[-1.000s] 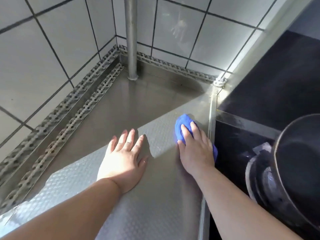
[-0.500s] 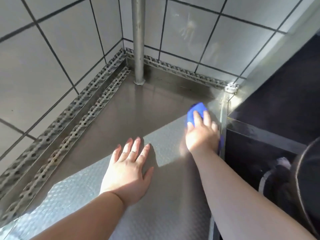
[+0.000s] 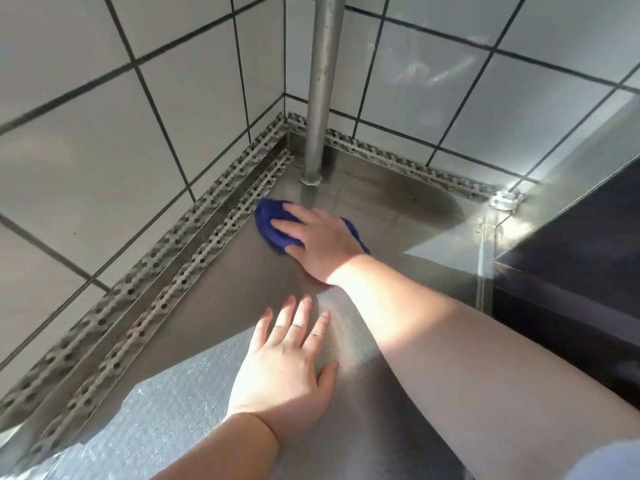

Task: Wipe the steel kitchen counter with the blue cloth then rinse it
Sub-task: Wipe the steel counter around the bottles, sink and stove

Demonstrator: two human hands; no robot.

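Note:
My right hand (image 3: 320, 242) presses the blue cloth (image 3: 272, 221) flat onto the steel counter (image 3: 398, 216), deep in the shaded back corner, just in front of the upright steel pipe (image 3: 320, 98). The cloth shows at both sides of the hand; its middle is hidden under my palm. My left hand (image 3: 289, 362) lies flat on the counter nearer to me, fingers spread, holding nothing.
White tiled walls (image 3: 104, 150) close the corner, with perforated metal strips (image 3: 145, 306) along their base. A dark glass hob (image 3: 571, 254) borders the counter on the right, behind a raised steel edge (image 3: 485, 254). Sunlight falls on the near part of the counter.
My right hand has swept the cloth from the counter's right edge by the hob leftward and back into the corner near the pipe. My left hand has stayed planted on the counter.

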